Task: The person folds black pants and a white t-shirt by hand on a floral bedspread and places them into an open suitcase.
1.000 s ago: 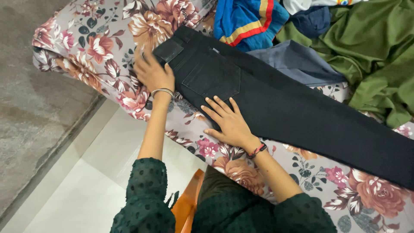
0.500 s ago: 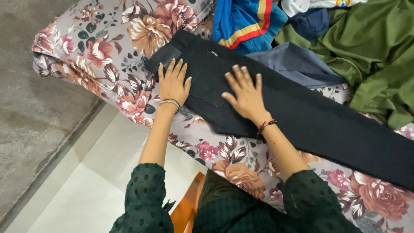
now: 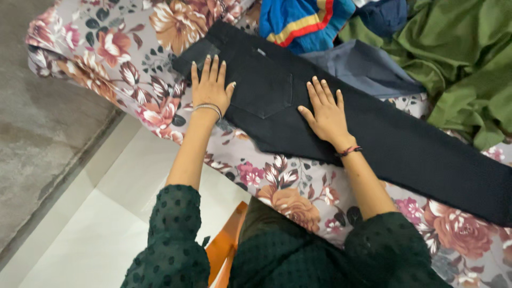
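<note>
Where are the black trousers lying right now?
In the head view, the black trousers lie flat across the flowered bedsheet, under the left hand and right hand, just below the grey garment and green cloth.

The trousers [image 3: 373, 133] lie flat on the bed [image 3: 106, 58], running from the waist at ten o'clock down to the legs at four o'clock. Both hands rest palm-down on them: the left hand [image 3: 209, 88] near the waist edge, the right hand [image 3: 326, 114] just to its three o'clock, with the back pocket [image 3: 264, 90] between them. A heap of clothes [image 3: 426, 48] sits behind the trousers, at one o'clock, touching them. The floor [image 3: 80, 224] lies at seven o'clock, below the bed's edge.
</note>
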